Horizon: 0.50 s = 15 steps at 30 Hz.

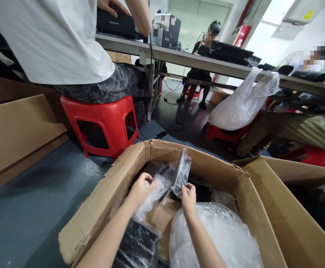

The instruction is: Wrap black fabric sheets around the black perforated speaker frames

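Both hands are inside a large open cardboard box [120,173]. My right hand [189,195] pinches the lower end of a dark, narrow item in clear plastic wrap [182,171], which stands tilted upward. Curled fingers of my left hand [142,189] are closed on crumpled clear plastic [155,190], slightly blurred, just left of that item. Below my left forearm lies a black item in clear wrap [137,243]. Under my right forearm is a big bundle of translucent plastic [216,236]. More dark wrapped items lie at the box's far side, partly hidden.
A person in a white shirt sits on a red stool [103,123] ahead on the left. Beyond runs a long workbench [190,58]. A white plastic bag [237,104] hangs at right. Other cardboard boxes stand left [25,126] and right [299,219]. Several people sit farther off.
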{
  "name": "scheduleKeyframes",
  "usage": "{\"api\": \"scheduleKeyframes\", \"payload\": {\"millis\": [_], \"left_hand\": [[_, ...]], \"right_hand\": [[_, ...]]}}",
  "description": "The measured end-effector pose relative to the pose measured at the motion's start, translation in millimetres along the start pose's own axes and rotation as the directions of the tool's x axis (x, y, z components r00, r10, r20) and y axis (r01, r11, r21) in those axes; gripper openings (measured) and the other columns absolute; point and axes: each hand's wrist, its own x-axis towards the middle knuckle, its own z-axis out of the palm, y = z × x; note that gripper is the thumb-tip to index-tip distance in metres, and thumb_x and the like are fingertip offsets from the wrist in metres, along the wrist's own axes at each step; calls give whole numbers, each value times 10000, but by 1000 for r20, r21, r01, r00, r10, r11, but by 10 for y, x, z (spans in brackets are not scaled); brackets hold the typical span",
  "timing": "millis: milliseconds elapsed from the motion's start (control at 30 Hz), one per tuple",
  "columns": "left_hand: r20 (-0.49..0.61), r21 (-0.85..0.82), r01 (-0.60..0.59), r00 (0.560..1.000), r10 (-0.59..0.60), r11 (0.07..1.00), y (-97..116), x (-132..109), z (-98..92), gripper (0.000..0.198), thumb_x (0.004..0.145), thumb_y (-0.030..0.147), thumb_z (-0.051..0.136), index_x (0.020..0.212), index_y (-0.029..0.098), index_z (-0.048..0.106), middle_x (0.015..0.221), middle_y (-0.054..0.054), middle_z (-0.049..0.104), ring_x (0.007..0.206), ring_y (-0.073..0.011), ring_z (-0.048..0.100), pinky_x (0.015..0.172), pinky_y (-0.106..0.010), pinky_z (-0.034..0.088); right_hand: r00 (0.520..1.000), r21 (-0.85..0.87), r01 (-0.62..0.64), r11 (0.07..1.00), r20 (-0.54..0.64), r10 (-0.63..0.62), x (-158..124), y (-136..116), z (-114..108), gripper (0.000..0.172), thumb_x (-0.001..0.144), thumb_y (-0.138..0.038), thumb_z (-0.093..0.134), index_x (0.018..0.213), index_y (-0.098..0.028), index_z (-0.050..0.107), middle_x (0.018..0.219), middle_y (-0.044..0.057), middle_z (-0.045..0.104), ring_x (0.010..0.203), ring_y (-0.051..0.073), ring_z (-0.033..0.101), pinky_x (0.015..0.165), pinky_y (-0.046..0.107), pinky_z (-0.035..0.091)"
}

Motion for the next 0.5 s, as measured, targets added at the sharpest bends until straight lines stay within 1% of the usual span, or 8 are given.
{"api": "scheduleKeyframes", "payload": {"millis": [67,100,167,267,300,367,433,500], "left_hand": [[115,94,-63,992,52,994,61,-83,170,501,620,471,605,1018,175,532,694,-19,627,643,-186,591,577,-256,425],[129,123,-79,990,63,989,82,-110,235,524,628,457,604,1056,169,515,758,-43,639,698,-197,603,621,-267,436],[65,134,-75,996,67,988,93,-120,296,424,714,419,513,1047,156,518,846,-82,643,778,-207,608,692,-286,441],[-104,53,-23,994,29,998,57,-37,213,319,772,392,405,888,142,567,812,-98,650,772,-216,610,701,-302,448],[-138,10,-11,990,12,1000,43,2,155,316,758,404,421,839,142,578,791,-97,656,760,-222,610,695,-306,452],[-139,-107,6,990,-21,994,25,74,33,304,706,420,490,775,145,599,772,-90,671,752,-229,612,692,-312,459],[-38,-232,38,998,-48,972,21,124,-57,282,631,416,571,717,151,620,752,-75,685,736,-232,614,678,-314,467],[89,-315,106,993,-82,943,21,151,-81,271,534,396,652,651,152,631,702,-64,690,694,-234,616,647,-318,473]], "right_hand": [[1000,149,-23,989,-17,25,-174,-27,199,426,774,-473,349,1064,-171,265,932,121,613,836,197,621,724,333,485],[999,204,-29,979,-17,33,-284,-42,317,447,769,-481,365,1071,-170,258,948,122,614,853,194,620,742,332,484],[999,313,-45,949,-4,49,-496,-79,537,473,746,-488,434,1064,-172,282,947,110,619,876,192,614,773,332,474],[997,496,-79,865,33,72,-649,-157,700,514,666,-452,595,1035,-189,352,920,73,622,862,179,603,784,317,460],[995,561,-102,822,45,92,-628,-182,687,534,641,-436,631,1041,-201,367,947,68,614,862,174,597,767,306,462],[987,657,-155,738,66,148,-480,-223,551,535,644,-458,620,1072,-240,382,1021,52,592,879,161,584,723,284,470],[976,709,-206,675,98,195,-244,-241,287,474,684,-523,534,1070,-272,422,1024,20,595,880,150,583,688,268,476],[966,702,-255,665,162,200,-11,-238,-40,424,688,-544,508,987,-244,516,908,12,634,815,156,601,648,262,480]]}}
